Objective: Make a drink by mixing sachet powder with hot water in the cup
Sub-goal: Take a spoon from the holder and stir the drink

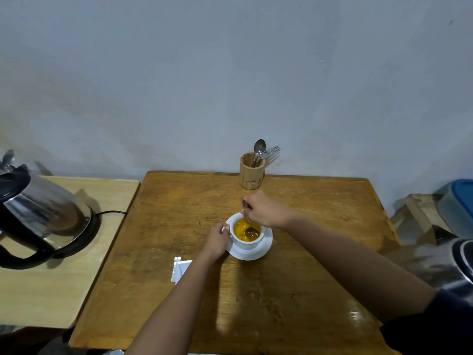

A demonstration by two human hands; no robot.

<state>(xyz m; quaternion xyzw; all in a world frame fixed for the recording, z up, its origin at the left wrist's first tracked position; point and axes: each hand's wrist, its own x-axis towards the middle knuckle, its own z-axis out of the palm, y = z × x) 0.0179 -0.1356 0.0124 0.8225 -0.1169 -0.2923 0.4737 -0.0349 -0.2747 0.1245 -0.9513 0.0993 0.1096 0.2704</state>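
Observation:
A white cup [246, 244] stands on a white saucer [263, 248] in the middle of the brown wooden table [294, 290]. Orange-yellow liquid [239, 229] fills the cup. My left hand [217, 239] grips the cup's handle on its left side. My right hand [266, 210] hovers just above the cup's far rim, pinching the handle of a metal spoon [250, 230] whose bowl dips into the liquid. A white sachet [180, 269] lies flat on the table to the left of the cup, partly hidden behind my left forearm.
A wooden holder [251, 174] with a spoon and fork stands at the table's far edge. A steel electric kettle [41, 213] sits on its base on a lighter side table [51, 290] at the left. Blue-lidded container [458, 206] and metal items at right.

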